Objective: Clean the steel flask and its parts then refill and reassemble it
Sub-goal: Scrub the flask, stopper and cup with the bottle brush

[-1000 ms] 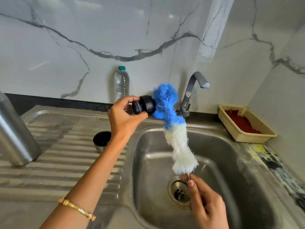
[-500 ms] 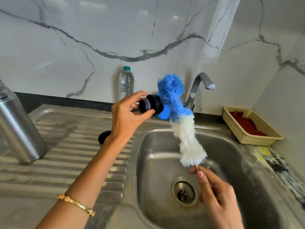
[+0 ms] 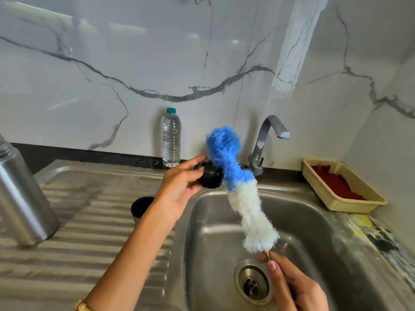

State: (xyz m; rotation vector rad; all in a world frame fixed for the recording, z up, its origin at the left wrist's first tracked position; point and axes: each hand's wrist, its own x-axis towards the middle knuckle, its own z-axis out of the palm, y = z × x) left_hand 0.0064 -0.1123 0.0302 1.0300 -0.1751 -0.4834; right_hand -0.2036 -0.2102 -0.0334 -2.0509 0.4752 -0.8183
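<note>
Scrubbing | left hand (image 3: 179, 189) pinches round black plastic flask stopper (image 3: 210, 177), frame centre | right hand (image 3: 294, 286) grips fluffy blue-and-white bottle brush (image 3: 238, 187), long axis slanting lower-right, touching stopper's right.

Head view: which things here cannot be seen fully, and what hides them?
- Steel flask: top cut off by the left edge.
- Black stopper: its far face hidden behind the blue bristles of the brush.
- Small black cup: partly behind the left hand.
- Brush handle: enclosed by the right hand.
</note>
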